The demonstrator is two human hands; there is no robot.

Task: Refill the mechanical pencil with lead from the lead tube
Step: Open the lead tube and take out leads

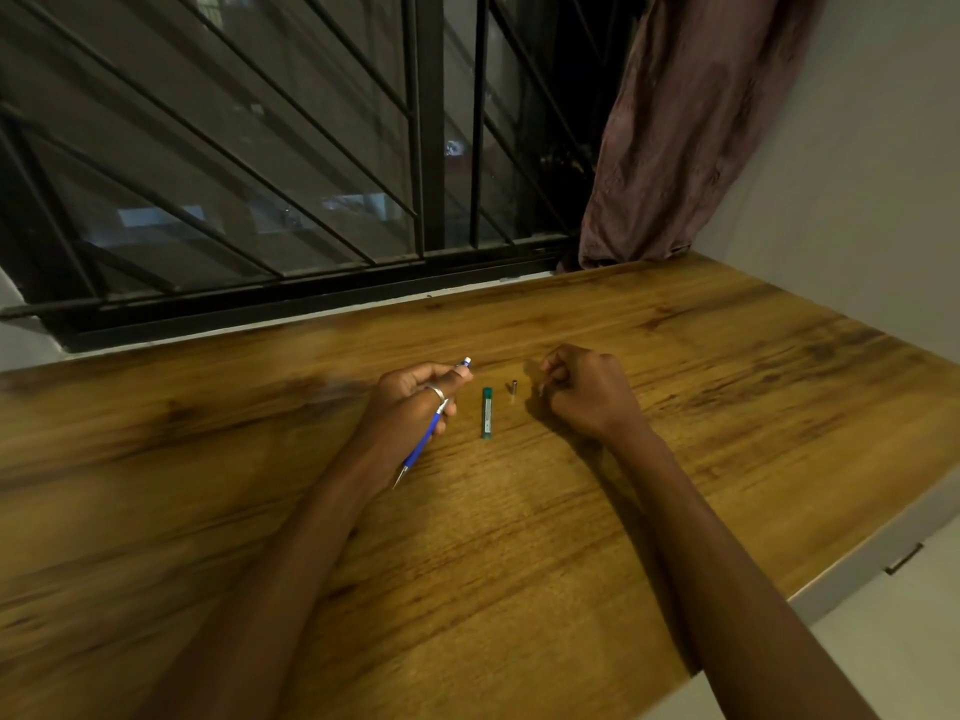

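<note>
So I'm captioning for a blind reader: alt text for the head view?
A left hand holds a blue mechanical pencil over a wooden table, tip toward the viewer. A green lead tube and small metal cap lie beside the curled right hand.

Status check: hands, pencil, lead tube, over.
Left hand gripping blue mechanical pencil, tip toward wearer. Right hand curled beside small metal cap; contents unclear. Green lead tube flat on wooden table, untouched. Nothing obstructing.

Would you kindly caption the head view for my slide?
Left hand holds blue mechanical pencil; green lead tube and small cap lie beside curled right hand.
</note>
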